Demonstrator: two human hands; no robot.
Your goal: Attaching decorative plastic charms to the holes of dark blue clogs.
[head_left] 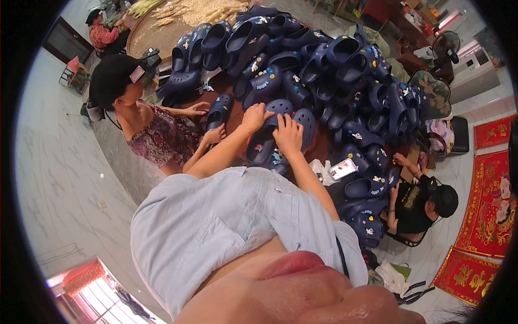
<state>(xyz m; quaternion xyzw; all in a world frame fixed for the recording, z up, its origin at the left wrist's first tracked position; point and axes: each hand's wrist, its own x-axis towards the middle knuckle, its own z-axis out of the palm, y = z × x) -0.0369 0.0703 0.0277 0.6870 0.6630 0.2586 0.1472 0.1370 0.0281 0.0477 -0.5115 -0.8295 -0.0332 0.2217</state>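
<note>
Directly in front of me a navy clog [279,106] with a holed toe lies among others. My left hand [256,117] grips it from the left side, fingers bent and pressed against its upper. From the near right, my right hand [288,133] rests over the same clog, its fingers curled onto the upper; the thumb is hard to make out. Against the right hand's far side stands a second holed clog [305,128]. Below my left hand, another navy clog [261,147] carries a pinkish-red charm, with a light-blue charm [278,159] nearby.
A big pile of navy clogs [324,70] covers the table ahead and right. At left, a person in a black cap holds a clog [219,112]; another person [418,202] works at right. A phone [342,169] lies beside white plastic. Corn [202,12] lies on a round tray behind.
</note>
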